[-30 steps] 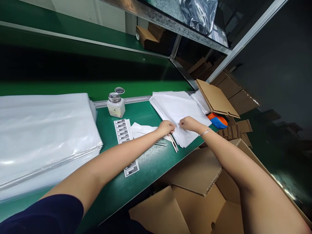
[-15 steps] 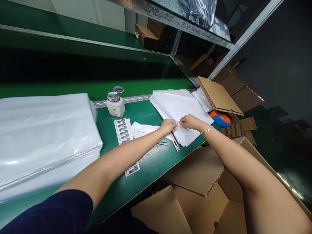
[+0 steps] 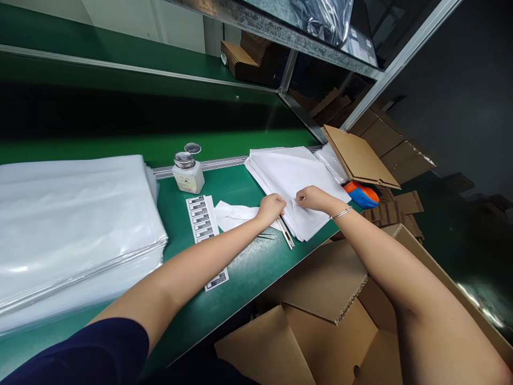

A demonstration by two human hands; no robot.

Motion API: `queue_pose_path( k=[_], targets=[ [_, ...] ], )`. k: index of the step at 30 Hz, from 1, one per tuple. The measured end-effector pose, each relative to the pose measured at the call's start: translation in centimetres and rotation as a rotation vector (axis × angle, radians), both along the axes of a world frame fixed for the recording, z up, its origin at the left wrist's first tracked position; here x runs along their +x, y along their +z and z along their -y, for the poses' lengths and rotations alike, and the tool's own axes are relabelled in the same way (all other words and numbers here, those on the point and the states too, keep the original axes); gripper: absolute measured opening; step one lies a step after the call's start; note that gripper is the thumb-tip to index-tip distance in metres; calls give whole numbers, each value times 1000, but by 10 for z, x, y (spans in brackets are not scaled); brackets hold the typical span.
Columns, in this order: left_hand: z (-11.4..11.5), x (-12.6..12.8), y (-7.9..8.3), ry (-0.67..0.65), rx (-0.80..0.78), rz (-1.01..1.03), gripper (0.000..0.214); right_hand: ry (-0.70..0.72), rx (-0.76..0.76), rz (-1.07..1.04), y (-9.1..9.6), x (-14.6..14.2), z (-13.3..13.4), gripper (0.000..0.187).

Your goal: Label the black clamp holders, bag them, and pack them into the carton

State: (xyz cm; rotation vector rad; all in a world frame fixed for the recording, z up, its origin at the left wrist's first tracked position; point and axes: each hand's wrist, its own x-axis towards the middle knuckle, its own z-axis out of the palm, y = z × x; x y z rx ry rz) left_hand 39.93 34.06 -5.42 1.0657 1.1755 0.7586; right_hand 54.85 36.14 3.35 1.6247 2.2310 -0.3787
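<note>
Two bare hands work at one loose stack of white sheets, which lies on the right part of one green table. The left hand is at the stack's left edge, fingers curled in; the right hand, just beside it over the sheets, has its fingers bent and thumb close to the forefinger. How tightly either closes, and on what, cannot be told. One bracelet rings the right wrist. Just near of the left hand lie one slim cutter and two thin dark prongs; to the left are one crumpled white piece, one strip of printed labels and, farther, one bottle with a metal top. Right of the sheets are one clear packet, one orange-and-blue item and folded cardboard. One pile of plastic sheeting fills the far left, and one open carton is near right, below the table edge. The left forearm hides the strip's middle and the prongs' other end; the inner fingertips are obscured, the sheets too overlapped to count, the pile and carton cut off by the frame, and the right background dark.
</note>
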Motion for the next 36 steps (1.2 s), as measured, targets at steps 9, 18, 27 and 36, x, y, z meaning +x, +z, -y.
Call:
queue_pose_path(
  k=[9, 18, 27, 36],
  targets=[
    [-14, 12, -1, -42, -50, 90, 19, -13, -4, -39, -2, 4, -3, 24],
    [-16, 14, 0, -19, -101, 144, 20, -13, -6, -42, -2, 4, -3, 23],
    [-12, 12, 4, -27, -89, 158, 16, -20, -22, -30, -1, 4, -4, 23],
    [-13, 13, 1, -51, -72, 150, 16, -39, -34, -37, -3, 5, -5, 23]
  ],
)
